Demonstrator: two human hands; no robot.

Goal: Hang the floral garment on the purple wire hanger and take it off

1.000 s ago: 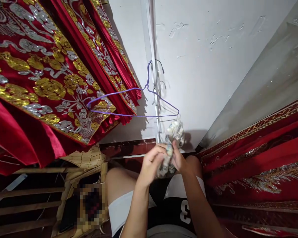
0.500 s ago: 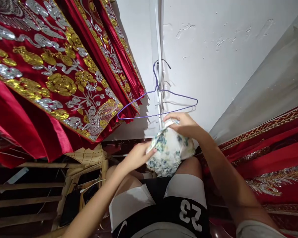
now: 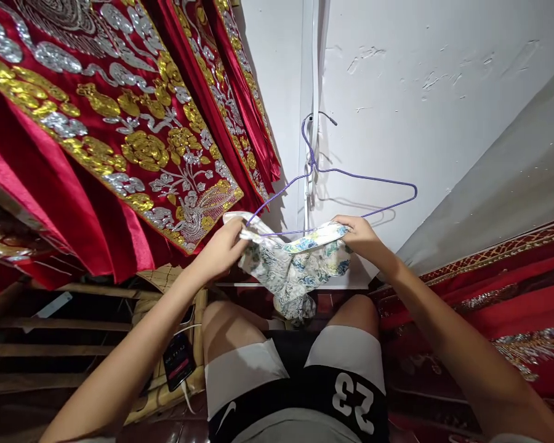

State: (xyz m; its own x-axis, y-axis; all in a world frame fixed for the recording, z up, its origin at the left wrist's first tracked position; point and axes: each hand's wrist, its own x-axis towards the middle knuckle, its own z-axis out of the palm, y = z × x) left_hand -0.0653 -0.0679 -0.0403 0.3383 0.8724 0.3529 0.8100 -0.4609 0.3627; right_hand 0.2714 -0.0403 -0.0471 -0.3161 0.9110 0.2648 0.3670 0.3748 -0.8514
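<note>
A white garment (image 3: 300, 267) with blue and green flowers hangs gathered between my hands, its kind unclear from this bunched shape. My left hand (image 3: 224, 249) is closed on the left end of its edge, at the left corner of the purple wire hanger (image 3: 364, 176). That corner sits inside the loop of fabric, partly hidden by cloth and fingers. With my right hand (image 3: 362, 240) I pinch the right end of the edge, just below the hanger's bottom bar. The hanger's right corner is bare. Its hook hangs at a white vertical pole (image 3: 314, 74).
Red cloths (image 3: 143, 147) with gold and silver sequins hang at the left. More red embroidered fabric (image 3: 503, 307) lies along the right. A phone (image 3: 178, 363) with a white cable rests on a bamboo seat (image 3: 198, 307) at lower left. Behind the hanger stands a white wall (image 3: 397, 67).
My hands have spread apart and stretched the garment's edge open. The left hand has moved left and up to the hanger's left corner, which is now within the fabric.
</note>
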